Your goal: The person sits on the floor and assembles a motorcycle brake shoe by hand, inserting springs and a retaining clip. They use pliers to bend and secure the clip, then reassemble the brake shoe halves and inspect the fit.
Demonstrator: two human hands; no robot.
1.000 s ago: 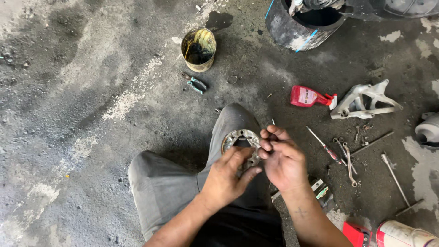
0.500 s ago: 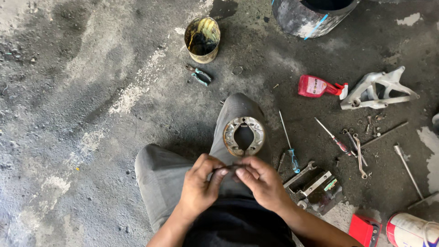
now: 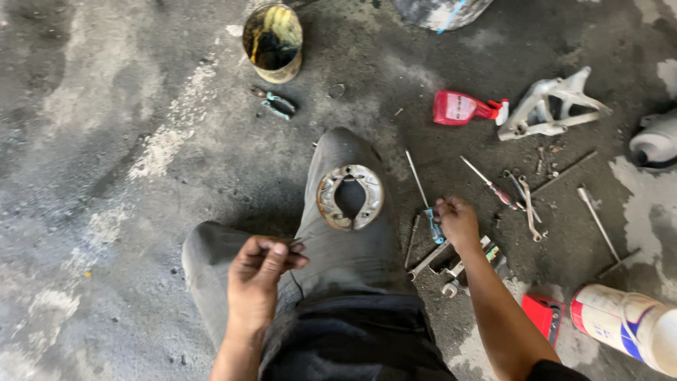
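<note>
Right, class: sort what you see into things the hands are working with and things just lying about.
In hand:
- brake shoe ring resting on the knee
- blue-handled screwdriver, right hand closed at its handle
- small piece pinched in left hand, too small to tell

Lying about:
- red spray bottle
- dirty tin can
- pliers
- metal bracket

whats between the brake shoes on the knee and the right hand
In the head view, a blue-handled screwdriver lies between the brake shoes and the right hand.

Brake shoe set rests on knee; right hand at 3 o'clock grips blue-handled screwdriver; left hand pinches something small, unclear.
</note>
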